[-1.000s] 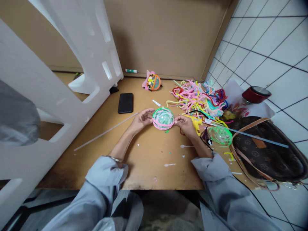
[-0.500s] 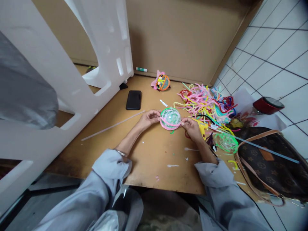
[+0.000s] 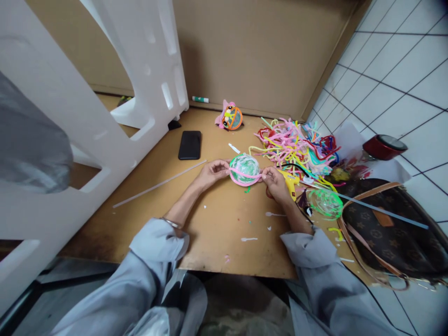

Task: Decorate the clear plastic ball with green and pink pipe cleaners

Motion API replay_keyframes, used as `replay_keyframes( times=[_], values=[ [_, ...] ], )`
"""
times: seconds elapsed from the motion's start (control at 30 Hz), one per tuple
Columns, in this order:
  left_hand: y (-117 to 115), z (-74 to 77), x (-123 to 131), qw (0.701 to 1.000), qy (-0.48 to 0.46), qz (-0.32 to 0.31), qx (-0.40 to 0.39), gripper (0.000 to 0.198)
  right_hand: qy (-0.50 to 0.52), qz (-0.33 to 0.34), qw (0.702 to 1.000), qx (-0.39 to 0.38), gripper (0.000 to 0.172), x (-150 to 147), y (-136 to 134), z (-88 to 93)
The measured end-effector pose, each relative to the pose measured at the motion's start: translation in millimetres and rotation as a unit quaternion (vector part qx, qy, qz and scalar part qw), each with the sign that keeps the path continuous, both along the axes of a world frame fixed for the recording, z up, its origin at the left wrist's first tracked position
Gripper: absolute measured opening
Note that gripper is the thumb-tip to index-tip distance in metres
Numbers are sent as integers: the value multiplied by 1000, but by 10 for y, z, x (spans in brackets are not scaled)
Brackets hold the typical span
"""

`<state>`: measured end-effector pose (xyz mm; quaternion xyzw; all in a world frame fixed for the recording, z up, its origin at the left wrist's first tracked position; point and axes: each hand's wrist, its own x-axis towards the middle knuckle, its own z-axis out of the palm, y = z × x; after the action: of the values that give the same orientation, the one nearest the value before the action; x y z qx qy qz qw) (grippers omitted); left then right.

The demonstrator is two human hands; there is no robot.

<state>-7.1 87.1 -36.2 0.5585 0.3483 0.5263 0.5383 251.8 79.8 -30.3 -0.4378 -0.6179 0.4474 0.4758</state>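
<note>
While both hands meet at the middle of the tabletop, a rounded green-and-white piece sits between them, near the tabletop's centre. Across its front runs a pink strip, with more pink along the lower edge. The left hand has its grip closed to a pinch, thumb against fingers, on the strip's left end; the right hand pinches the other end in the same way, its grip just as narrow. Whether the fingertips also press on the rounded piece itself, I cannot tell.

Just beside the right hand lies a yellow glue gun, and behind that a tangled pile of fuzzy stems (pink mostly, with yellow, red and blue mixed in). Farther right are another green oval piece and a brown patterned handbag, with 1 long translucent stick reaching across the bag. On the left side, 1 more pale stick slants towards the left hand, and a black phone lies flat beyond it. At the back stand a small pink-and-orange figure and, lying down, a green-and-white marker.
</note>
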Motion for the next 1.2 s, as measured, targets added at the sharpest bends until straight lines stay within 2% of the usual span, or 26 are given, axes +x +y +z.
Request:
replay_keyframes(
  times=[0.53, 0.73, 1.03, 1.2],
  values=[
    [-14, 14, -2, 1000, -5, -19, -12, 37, 18, -12, 1000, -9, 27, -2, 12, -50],
    [4, -12, -24, 1000, 5, -13, -15, 41, 34, -20, 999, -36, 27, -28, 17, -79],
    [19, -15, -87, 1000, 19, 4, -17, 43, 108, -18, 992, -57, 44, -108, 17, -81],
    [16, 11, -101, 1000, 21, 0, -10, 44, 99, -1, 994, -50, 39, -140, -3, -73]
  ],
)
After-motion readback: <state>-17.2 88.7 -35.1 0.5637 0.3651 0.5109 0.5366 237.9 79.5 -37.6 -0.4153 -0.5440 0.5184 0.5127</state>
